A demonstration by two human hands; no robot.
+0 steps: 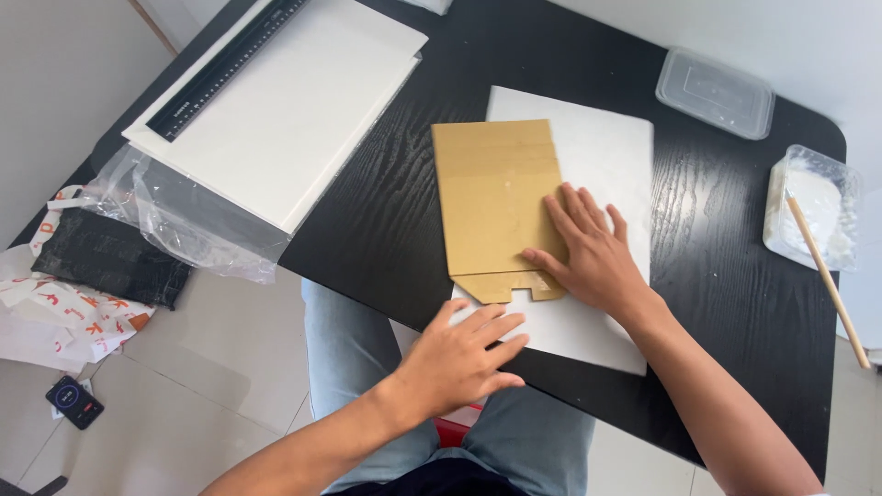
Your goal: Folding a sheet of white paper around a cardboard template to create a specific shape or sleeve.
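A flat brown cardboard piece [493, 197] with a notched tab at its near end lies on a white sheet of paper [611, 152] on the black table [386, 211]. My right hand [593, 253] rests flat, fingers spread, partly on the cardboard's right edge and partly on the paper. My left hand [459, 358] lies flat on the near corner of the white sheet at the table's front edge, just below the cardboard's tab. Neither hand grips anything.
A stack of large white boards [285, 119] with a black ruler [225, 66] on top and clear plastic wrap [175, 220] sits at the left. A clear lid [715, 92] and a tub of white paste [813, 216] with a wooden stick [827, 280] stand right. A phone [73, 401] lies on the floor.
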